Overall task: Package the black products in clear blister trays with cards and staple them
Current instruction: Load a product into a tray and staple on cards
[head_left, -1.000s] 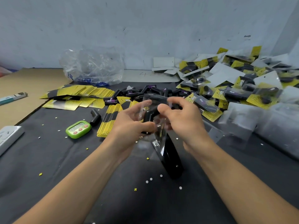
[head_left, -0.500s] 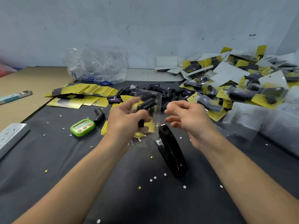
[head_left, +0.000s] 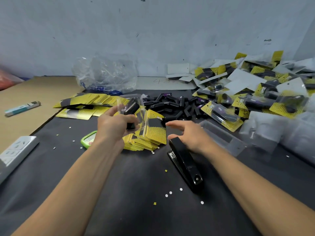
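Card stack [head_left: 156, 133] lies just left of the empty, spread-fingered right hand [head_left: 189, 133].
Left hand [head_left: 113, 126] grips the filled blister tray [head_left: 141, 120] above it.

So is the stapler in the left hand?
No, the left hand grips a clear blister tray with a black product in it, while the stapler lies on the table by the right hand.

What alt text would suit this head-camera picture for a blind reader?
A person's left hand holds a clear plastic blister tray with a black product inside, while the open right hand hovers near a stack of yellow-and-black cards. A black stapler lies on the dark table, with finished packs heaped at right.
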